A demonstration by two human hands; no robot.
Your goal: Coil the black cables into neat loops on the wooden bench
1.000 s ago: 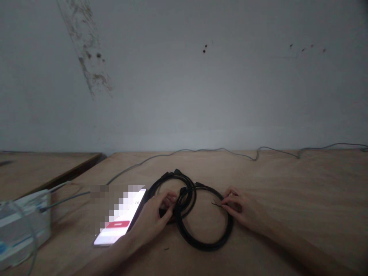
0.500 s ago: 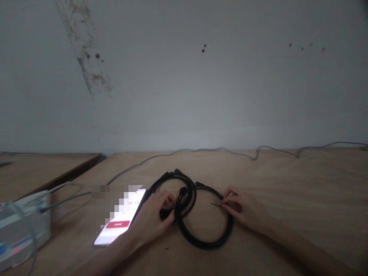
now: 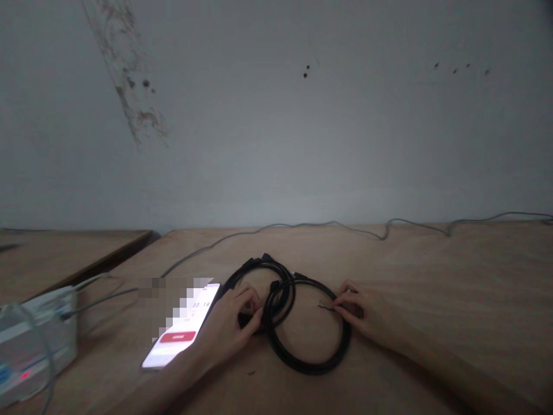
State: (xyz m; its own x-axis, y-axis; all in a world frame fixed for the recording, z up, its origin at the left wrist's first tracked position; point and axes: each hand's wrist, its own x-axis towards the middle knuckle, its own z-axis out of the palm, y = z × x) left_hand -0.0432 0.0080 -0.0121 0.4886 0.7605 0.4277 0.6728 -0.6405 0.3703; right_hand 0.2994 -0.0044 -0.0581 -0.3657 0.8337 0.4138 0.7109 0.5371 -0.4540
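Observation:
Two coils of black cable [image 3: 309, 357] lie overlapped on the plywood table [image 3: 410, 271], with plug ends at their far side. My left hand [image 3: 233, 320] rests on the left coil, its fingers curled around the cable, and part of that coil is hidden beneath it. My right hand [image 3: 360, 308] pinches the right edge of the right coil. Thin dark wire ends [image 3: 326, 306] stick out from near its fingertips. A lit smartphone [image 3: 179, 334] lies just left of my left hand, its screen partly blurred out.
A thin grey cable [image 3: 276, 226] runs along the back of the table by the stained white wall. A white box [image 3: 34, 346] with a small red light sits at the left front, with grey cables attached. A second wooden table [image 3: 73, 259] stands beyond at left.
My left hand has shifted slightly down and curled closer over the left coil. My right hand and the cables have barely moved.

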